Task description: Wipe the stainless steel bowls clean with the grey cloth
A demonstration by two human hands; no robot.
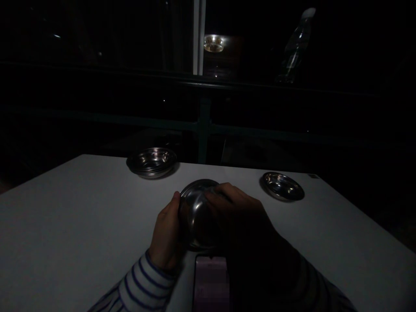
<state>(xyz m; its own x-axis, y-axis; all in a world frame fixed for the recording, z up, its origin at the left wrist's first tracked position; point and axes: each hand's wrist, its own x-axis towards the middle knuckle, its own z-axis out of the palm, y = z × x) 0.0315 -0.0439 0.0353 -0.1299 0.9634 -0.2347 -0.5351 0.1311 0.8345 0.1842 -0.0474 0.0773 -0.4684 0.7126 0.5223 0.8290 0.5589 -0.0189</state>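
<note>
The scene is very dark. A small steel plate (195, 212) is tilted up on edge over the white table (71, 225), its underside facing me. My left hand (166, 236) grips its left rim, thumb on the edge. My right hand (238, 212) lies across the plate's right side with fingers curled over the back. Whether the right hand holds a cloth or anything else is hidden in shadow.
A stack of steel plates (151, 162) sits at the table's far left-centre. A single steel plate (282, 186) lies at the far right. A phone (211, 281) rests near the front edge between my arms. A dark railing (204, 125) runs behind the table.
</note>
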